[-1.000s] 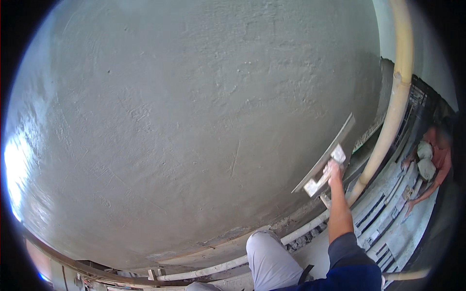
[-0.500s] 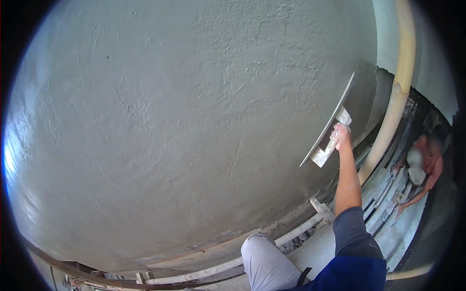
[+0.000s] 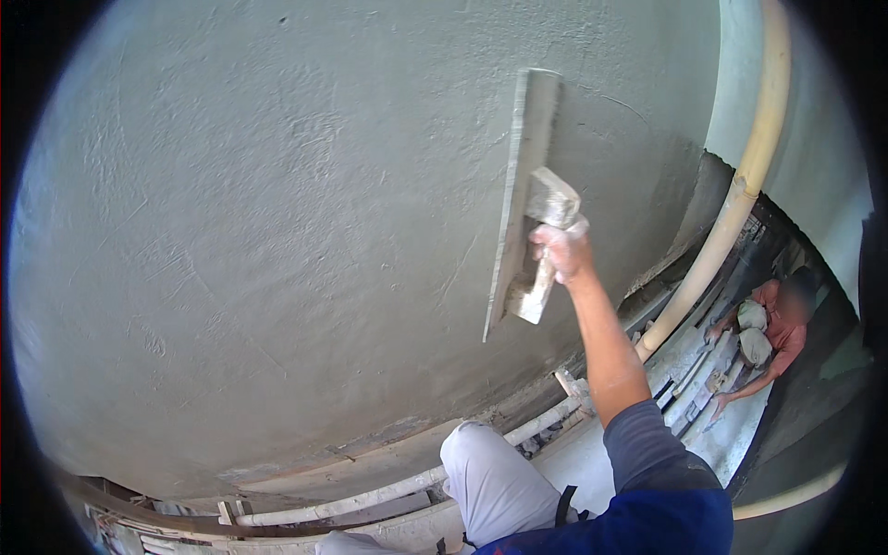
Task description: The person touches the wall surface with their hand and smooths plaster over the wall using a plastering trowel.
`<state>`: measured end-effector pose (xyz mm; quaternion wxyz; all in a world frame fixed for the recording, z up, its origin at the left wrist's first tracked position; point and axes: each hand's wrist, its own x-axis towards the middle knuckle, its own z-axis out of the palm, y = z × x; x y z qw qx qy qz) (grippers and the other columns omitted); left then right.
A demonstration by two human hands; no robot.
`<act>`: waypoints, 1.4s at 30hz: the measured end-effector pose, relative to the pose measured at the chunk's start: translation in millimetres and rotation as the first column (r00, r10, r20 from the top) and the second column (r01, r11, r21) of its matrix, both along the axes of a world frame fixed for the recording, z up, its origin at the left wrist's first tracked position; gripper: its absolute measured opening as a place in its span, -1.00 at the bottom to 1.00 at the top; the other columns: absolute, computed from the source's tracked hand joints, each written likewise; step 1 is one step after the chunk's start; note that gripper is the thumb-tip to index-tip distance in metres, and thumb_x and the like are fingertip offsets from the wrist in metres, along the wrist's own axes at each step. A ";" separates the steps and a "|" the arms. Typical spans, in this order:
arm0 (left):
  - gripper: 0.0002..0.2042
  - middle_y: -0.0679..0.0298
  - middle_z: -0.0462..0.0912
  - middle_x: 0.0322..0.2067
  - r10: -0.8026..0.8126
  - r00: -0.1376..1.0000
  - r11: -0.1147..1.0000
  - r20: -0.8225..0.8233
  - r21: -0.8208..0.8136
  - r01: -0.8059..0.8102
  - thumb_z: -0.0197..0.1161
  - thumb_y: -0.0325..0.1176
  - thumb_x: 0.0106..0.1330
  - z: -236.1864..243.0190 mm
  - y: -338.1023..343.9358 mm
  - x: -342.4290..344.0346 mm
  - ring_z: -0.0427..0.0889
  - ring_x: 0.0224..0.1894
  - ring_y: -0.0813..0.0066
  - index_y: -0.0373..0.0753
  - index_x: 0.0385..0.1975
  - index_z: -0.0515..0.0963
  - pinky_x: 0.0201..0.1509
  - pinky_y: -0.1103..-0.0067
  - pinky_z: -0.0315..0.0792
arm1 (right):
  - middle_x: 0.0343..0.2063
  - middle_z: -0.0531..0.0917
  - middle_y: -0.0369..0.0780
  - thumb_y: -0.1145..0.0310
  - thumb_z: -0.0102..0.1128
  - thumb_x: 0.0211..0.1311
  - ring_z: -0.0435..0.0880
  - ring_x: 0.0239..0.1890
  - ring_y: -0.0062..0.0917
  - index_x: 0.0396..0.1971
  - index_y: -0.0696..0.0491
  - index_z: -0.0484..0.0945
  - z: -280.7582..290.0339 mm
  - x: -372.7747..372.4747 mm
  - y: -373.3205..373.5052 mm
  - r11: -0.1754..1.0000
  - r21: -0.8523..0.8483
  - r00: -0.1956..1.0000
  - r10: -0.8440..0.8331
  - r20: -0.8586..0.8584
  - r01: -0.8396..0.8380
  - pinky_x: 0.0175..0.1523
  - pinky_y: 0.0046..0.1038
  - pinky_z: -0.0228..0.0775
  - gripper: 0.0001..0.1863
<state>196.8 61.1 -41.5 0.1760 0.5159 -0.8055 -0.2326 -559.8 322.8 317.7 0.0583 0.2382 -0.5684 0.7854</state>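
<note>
My right hand (image 3: 561,248) is wrapped round the handle of a long plastering float (image 3: 529,139), its arm stretched up from the lower right. The float is a long narrow blade with two pale, plaster-caked brackets (image 3: 553,199) behind it. It stands nearly upright, its face turned to the wet grey plaster of the wall (image 3: 305,250). Whether the whole blade touches the plaster I cannot tell. Smoothed patches, ridges and scratches mark the wall's surface. My left hand is out of sight.
A thick bamboo pole (image 3: 731,213) rises on the right. Beyond it a person in a reddish shirt (image 3: 788,338) crouches by pale planks (image 3: 698,365). Another pole (image 3: 370,504) runs low along the wall's foot, near my bent knee (image 3: 481,462).
The float in my right hand has swung left across the wall, and more of its back now shows. The view has shifted slightly to the right.
</note>
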 end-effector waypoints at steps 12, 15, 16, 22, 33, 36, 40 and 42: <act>-0.58 0.07 0.58 -0.33 0.092 0.995 0.992 -0.038 -0.080 -0.094 0.33 -0.16 0.19 21.5 1.0 16.3 0.55 -0.36 0.23 -0.37 -0.11 0.48 -0.33 0.41 0.43 | -0.40 0.62 0.10 0.37 0.23 -0.26 0.61 -0.28 -0.01 -0.35 0.21 0.52 0.4 128.6 -131.0 0.847 0.532 0.854 0.273 -0.443 0.005 -0.20 -0.24 0.47 -0.63; -0.60 0.06 0.58 -0.32 0.146 0.984 0.984 -0.104 -0.088 -0.155 0.31 -0.20 0.21 45.7 3.5 12.4 0.54 -0.35 0.23 -0.37 -0.10 0.48 -0.32 0.41 0.43 | -0.42 0.62 0.08 0.38 0.25 -0.27 0.63 -0.30 -0.05 -0.34 0.20 0.53 0.3 131.1 -113.4 0.786 0.618 0.805 0.369 -0.465 -0.003 -0.22 -0.26 0.47 -0.63; -0.60 0.06 0.58 -0.32 0.153 0.982 0.979 -0.112 -0.114 -0.166 0.32 -0.20 0.21 42.8 4.7 19.8 0.54 -0.35 0.22 -0.37 -0.10 0.48 -0.32 0.41 0.44 | -0.42 0.64 0.06 0.40 0.28 -0.26 0.65 -0.31 -0.09 -0.32 0.19 0.54 4.5 124.4 -95.0 0.730 0.682 0.793 0.385 -0.473 0.052 -0.22 -0.30 0.47 -0.63; -0.62 0.06 0.57 -0.38 0.167 0.985 0.972 0.040 -0.172 -0.157 0.33 -0.21 0.18 11.3 37.8 79.1 0.54 -0.36 0.19 -0.37 -0.15 0.48 -0.28 0.38 0.45 | -0.55 0.58 -0.06 0.41 0.33 -0.28 0.60 -0.44 -0.06 -0.37 0.10 0.47 52.2 49.6 21.2 0.623 0.370 0.488 -0.022 -0.873 0.690 -0.39 -0.23 0.43 -0.65; -0.45 -0.10 0.58 -0.15 0.185 0.965 0.964 0.187 0.159 -0.215 0.32 -0.08 0.16 -19.8 38.8 20.2 0.57 -0.08 0.03 -0.36 0.03 0.41 0.01 0.27 0.44 | -0.42 0.62 -0.04 0.28 0.35 -0.26 0.61 -0.29 -0.08 -0.28 0.08 0.49 -20.8 -113.1 127.7 0.344 0.447 0.487 -0.034 -0.873 0.826 -0.19 -0.17 0.44 -0.56; -0.57 0.01 0.58 -0.33 0.120 0.988 0.992 0.101 -0.047 -0.115 0.33 -0.19 0.16 27.6 39.9 10.6 0.56 -0.28 0.12 -0.38 -0.10 0.46 -0.18 0.33 0.44 | -0.47 0.62 -0.04 0.28 0.34 -0.25 0.61 -0.36 -0.04 -0.33 0.10 0.47 -72.8 -80.5 90.2 0.404 0.614 0.632 0.106 -0.768 0.678 -0.27 -0.12 0.44 -0.60; -0.64 0.07 0.58 -0.41 0.002 1.000 0.978 0.003 -0.210 -0.001 0.33 -0.25 0.15 73.2 11.9 -25.2 0.55 -0.41 0.16 -0.38 -0.17 0.49 -0.32 0.37 0.45 | -0.48 0.62 -0.01 0.34 0.35 -0.20 0.61 -0.35 -0.03 -0.34 0.09 0.47 -95.4 -31.9 72.8 0.539 0.590 0.689 0.024 -0.724 0.601 -0.30 -0.15 0.44 -0.65; -0.62 0.09 0.59 -0.38 -0.009 1.000 0.970 0.008 -0.244 0.010 0.33 -0.25 0.16 80.0 2.4 -29.8 0.55 -0.42 0.20 -0.36 -0.12 0.48 -0.37 0.40 0.45 | -0.48 0.62 -0.02 0.27 0.39 -0.15 0.62 -0.36 -0.03 -0.30 0.10 0.47 -77.0 -3.2 50.5 0.613 0.490 0.734 -0.231 -0.639 0.620 -0.27 -0.12 0.45 -0.60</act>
